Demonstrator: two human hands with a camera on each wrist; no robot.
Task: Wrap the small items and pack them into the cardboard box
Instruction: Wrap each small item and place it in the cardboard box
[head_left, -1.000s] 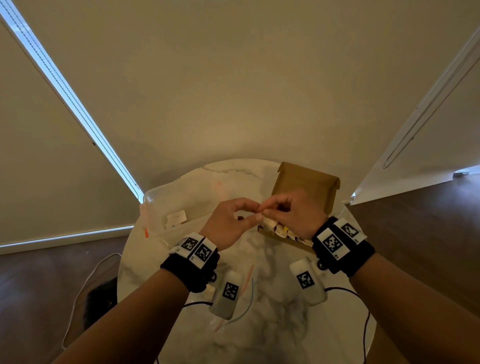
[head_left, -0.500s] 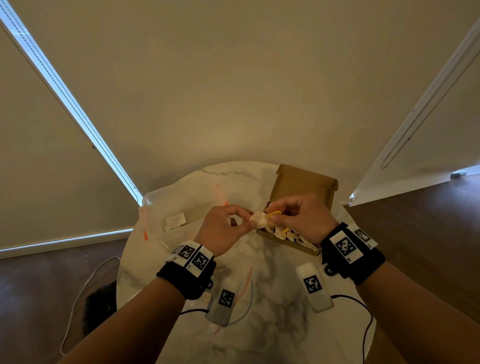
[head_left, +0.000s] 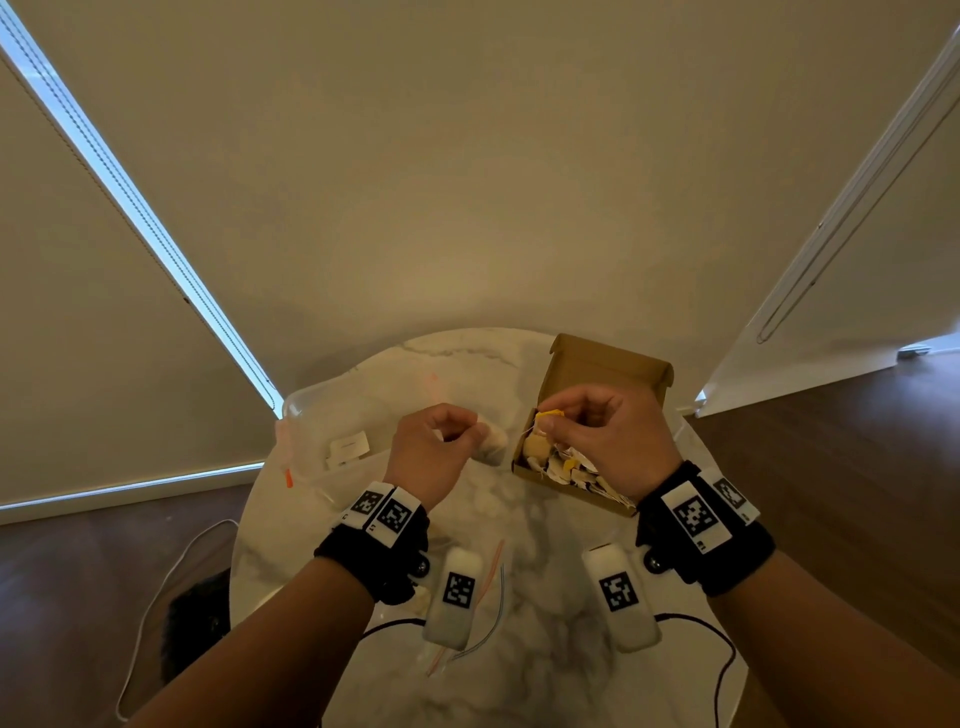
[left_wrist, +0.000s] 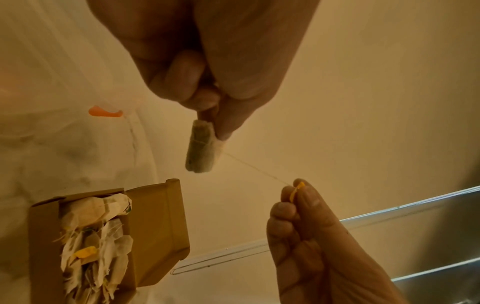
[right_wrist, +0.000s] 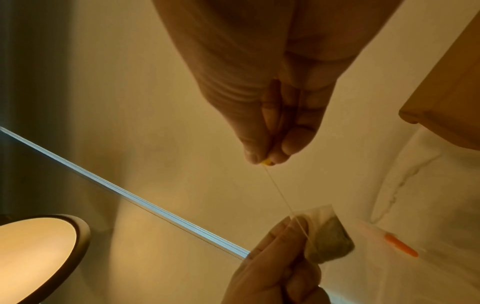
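Observation:
My left hand (head_left: 441, 444) pinches a small tea bag (left_wrist: 201, 149) above the marble table (head_left: 519, 649); the same tea bag (right_wrist: 328, 239) shows in the right wrist view. A thin string (left_wrist: 255, 171) runs taut from the bag to its yellow tag (head_left: 550, 414), which my right hand (head_left: 597, 431) pinches between thumb and fingertips over the cardboard box (head_left: 608, 374). The tag (left_wrist: 297, 190) and string (right_wrist: 281, 196) show from both wrists. The open box (left_wrist: 158, 226) holds several wrapped tea bags (left_wrist: 91, 236), its lid standing up behind.
A clear plastic bag with an orange zip slider (head_left: 287, 478) and a white label (head_left: 347, 449) lies at the table's left. Two white tagged devices (head_left: 456, 597) (head_left: 619, 597) with cables lie near the front edge. Wooden floor surrounds the round table.
My hands, which met at the tea bag, have drawn apart: the right hand pulled the yellow tag rightward over the box, stretching the string, while the left hand kept the bag.

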